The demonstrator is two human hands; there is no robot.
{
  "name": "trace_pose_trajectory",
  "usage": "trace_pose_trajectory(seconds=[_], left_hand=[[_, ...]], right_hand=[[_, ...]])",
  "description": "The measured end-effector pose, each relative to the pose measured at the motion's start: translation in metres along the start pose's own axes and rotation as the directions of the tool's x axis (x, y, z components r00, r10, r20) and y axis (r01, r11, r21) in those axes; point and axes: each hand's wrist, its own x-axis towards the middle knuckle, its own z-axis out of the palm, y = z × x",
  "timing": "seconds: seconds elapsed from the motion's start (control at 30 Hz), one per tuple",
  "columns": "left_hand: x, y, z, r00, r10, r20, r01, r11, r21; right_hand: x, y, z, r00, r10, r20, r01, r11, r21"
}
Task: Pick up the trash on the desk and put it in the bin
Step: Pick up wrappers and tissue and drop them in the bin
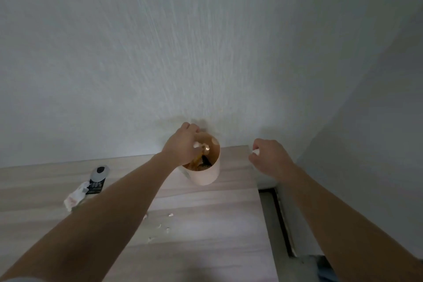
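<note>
A small pale round bin (206, 174) stands on the wooden desk (206, 242) against the wall, with brown and dark scraps inside. My left hand (183, 144) hovers over its mouth, fingers curled on a small white scrap. To the right of the bin, my right hand (270, 158) is above the desk's back corner, pinching a small white scrap between thumb and finger. A crumpled white wrapper (74, 196) and a black-and-silver can (98, 178) lie at the left. Several tiny white crumbs (170, 214) dot the desk's middle.
A pale textured wall (206, 52) rises right behind the desk. The desk's right edge drops to a narrow gap with a dark strip (283, 224) beside a side wall.
</note>
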Motion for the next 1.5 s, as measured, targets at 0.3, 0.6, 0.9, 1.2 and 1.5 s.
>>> trace_pose_trajectory(seconds=[0.3,0.6,0.9,1.2,1.5], left_hand=[[-0.02,-0.023,-0.014,0.994,0.01,-0.111,-0.001,0.997,0.08],[-0.049,-0.031,-0.039,0.984,0.005,-0.176,0.022,0.988,0.15],[-0.091,-0.057,-0.066,0.967,-0.018,-0.253,0.059,0.986,0.155],[-0.127,-0.115,-0.089,0.96,-0.067,-0.27,0.104,0.987,0.125],[-0.141,-0.166,-0.094,0.959,-0.09,-0.271,0.124,0.986,0.114]], right_hand=[[-0.003,-0.008,0.004,1.0,0.013,-0.004,-0.013,1.0,0.009],[-0.018,-0.031,-0.003,0.998,-0.028,-0.06,0.027,0.999,-0.029],[-0.019,-0.078,-0.01,0.993,-0.081,-0.088,0.072,0.992,-0.105],[-0.009,-0.148,0.004,0.993,-0.105,-0.055,0.096,0.983,-0.154],[0.036,-0.175,0.05,0.99,-0.137,0.035,0.141,0.969,-0.204]])
